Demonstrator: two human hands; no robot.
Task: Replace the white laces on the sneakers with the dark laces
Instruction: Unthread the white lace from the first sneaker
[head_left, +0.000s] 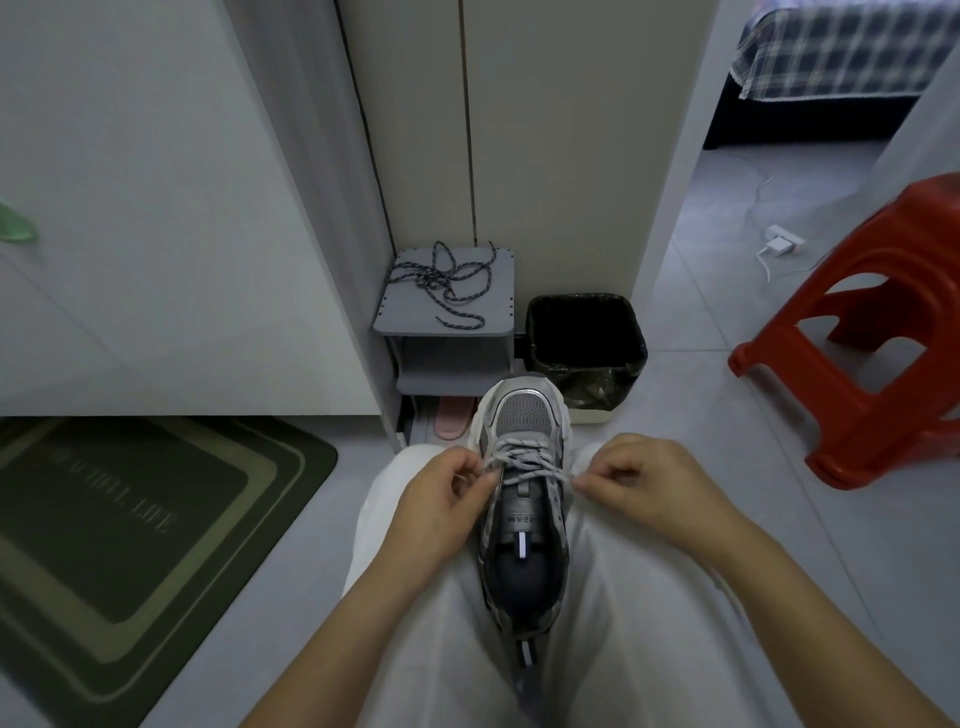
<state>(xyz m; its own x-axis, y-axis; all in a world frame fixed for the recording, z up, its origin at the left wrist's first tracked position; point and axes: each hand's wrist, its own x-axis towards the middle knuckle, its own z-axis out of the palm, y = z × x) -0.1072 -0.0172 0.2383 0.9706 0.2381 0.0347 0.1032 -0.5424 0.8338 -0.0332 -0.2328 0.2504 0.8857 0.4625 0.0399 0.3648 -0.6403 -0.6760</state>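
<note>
A grey and silver sneaker (522, 519) lies between my knees on my lap, toe pointing away from me. A white speckled lace (524, 460) crosses its lower eyelets. My left hand (441, 499) pinches the lace at the shoe's left side. My right hand (644, 488) pinches the lace end at the right side. The dark laces (447, 283) lie in a loose tangle on top of a small grey shelf (493, 312) ahead, out of both hands' reach.
A black-lined bin (587, 348) stands right of the shelf. A pink slipper (454, 418) sits on the floor under it. A red plastic stool (872, 332) is at the right, a green doormat (130, 545) at the left.
</note>
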